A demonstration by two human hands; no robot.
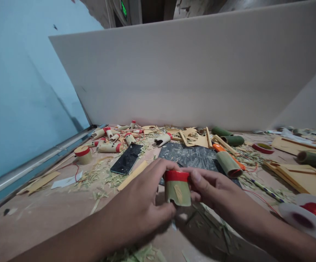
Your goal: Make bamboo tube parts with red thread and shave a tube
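Between both hands is a short bamboo tube [180, 193] with red tape round its upper end and a notch cut in its lower edge. My left hand [154, 194] grips it from the left, thumb low and fingers over the top. My right hand [209, 185] pinches the taped rim from the right; some of its fingers are hidden behind the tube. A black sheet [187, 154] strewn with shavings lies just beyond the hands. To its right an untaped bamboo piece [226, 163] leans by an orange cutter knife [219, 147].
Several red-taped bamboo pieces [110, 147] lie at the back left, near a phone [126, 158]. A spool of red thread [307, 216], a red tape roll [263, 148] and a marked pen [265, 190] are on the right. A white panel [190, 72] stands behind the table.
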